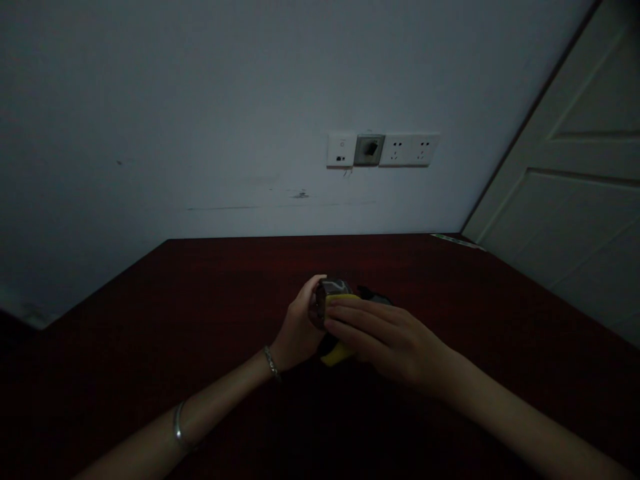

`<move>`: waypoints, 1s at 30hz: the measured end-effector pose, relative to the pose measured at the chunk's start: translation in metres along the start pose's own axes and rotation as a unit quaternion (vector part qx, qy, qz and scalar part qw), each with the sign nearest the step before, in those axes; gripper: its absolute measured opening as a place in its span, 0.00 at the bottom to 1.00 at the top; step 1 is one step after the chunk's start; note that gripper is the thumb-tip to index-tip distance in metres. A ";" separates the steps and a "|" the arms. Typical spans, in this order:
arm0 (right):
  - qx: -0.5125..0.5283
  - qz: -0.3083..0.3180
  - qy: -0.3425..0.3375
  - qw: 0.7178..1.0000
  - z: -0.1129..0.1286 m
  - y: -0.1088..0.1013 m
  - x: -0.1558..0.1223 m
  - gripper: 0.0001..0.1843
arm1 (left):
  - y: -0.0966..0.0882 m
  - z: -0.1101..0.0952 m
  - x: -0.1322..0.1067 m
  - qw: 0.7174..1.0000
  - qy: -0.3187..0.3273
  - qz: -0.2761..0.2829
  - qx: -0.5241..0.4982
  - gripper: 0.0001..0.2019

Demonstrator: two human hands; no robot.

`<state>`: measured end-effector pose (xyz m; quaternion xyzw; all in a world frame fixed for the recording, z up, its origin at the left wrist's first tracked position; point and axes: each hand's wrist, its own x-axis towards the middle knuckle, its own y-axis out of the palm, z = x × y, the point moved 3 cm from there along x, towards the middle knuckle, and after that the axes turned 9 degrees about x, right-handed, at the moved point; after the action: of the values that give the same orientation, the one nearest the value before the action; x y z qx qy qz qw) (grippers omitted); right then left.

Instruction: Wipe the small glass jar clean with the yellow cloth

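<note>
In the middle of the head view, my left hand point(299, 333) is closed around a dark, glossy, rounded object point(334, 287), holding it above the table. Its kind is hard to make out in the dim light. My right hand point(395, 337) lies across it, fingers together, pressing a yellow cloth-like piece point(337, 354) against its side. Part of the yellow shows above the fingertips and part hangs below them. A black and grey part point(377, 297) sticks out behind the right hand; whether it belongs to the same object, I cannot tell.
The dark red table point(240, 267) reaches back to a pale wall with sockets and a switch plate point(370, 150). A panelled white door point(575, 173) stands along the right. A thin printed strip point(457, 241) lies at the table's back right edge.
</note>
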<state>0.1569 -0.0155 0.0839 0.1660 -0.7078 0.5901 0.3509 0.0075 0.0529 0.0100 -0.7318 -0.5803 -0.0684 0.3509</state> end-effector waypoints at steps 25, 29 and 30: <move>-0.014 -0.020 -0.018 1.000 0.007 -0.003 -0.001 0.14 | 0.000 -0.003 -0.002 0.997 0.028 0.028 0.059 0.28; 0.021 -0.027 0.023 0.999 -0.003 -0.003 -0.008 0.16 | -0.001 -0.008 -0.005 0.995 0.059 0.048 0.063 0.36; 0.033 -0.029 0.040 0.998 -0.006 -0.003 -0.009 0.18 | 0.000 -0.009 -0.006 0.995 0.061 0.049 0.068 0.39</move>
<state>0.1671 -0.0117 0.0801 0.1743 -0.6684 0.6090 0.3898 0.0077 0.0429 0.0134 -0.7281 -0.5247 -0.0558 0.4376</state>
